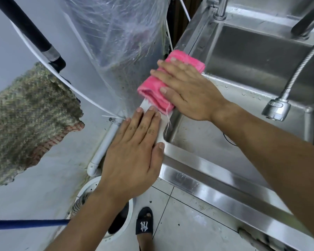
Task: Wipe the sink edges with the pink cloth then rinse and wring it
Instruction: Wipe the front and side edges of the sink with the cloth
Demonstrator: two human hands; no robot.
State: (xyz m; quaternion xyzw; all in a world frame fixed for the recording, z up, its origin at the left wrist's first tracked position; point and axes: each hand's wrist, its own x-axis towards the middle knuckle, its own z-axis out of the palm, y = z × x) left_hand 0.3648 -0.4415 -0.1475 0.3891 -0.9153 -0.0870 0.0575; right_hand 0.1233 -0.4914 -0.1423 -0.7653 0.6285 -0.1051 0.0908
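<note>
From the head view, everything hangs on the stainless steel sink (252, 57). The folded pink terry cloth (153, 87) lies on the sink's left rim, partly over the outer edge. The right hand (187, 87) presses flat on top of it, fingers spread and extended, thumb alongside; this grip pins the cloth to the rim rather than pinching it. The left hand (134, 151) rests just nearer along the same rim, at the sink's front-left corner, its grip also spread flat, holding nothing, apparently bracing.

My read: wiping is under way, with rinsing and wringing still to come.

Risks now. The cloth overhangs the rim's outer side, so a hard push could slide it off toward the clear plastic sheet (116, 42) hanging beside the sink. A loose white thread (169, 118) trails from the cloth's near end and could snag at the corner. Water droplets dot the sink's divider ledge, so a palm may slip.

Writing: below the sink's front edge, a black slipper (144, 223) carries a white interlocked "NY" logo. Faint embossing on the front rim is unreadable.
</note>
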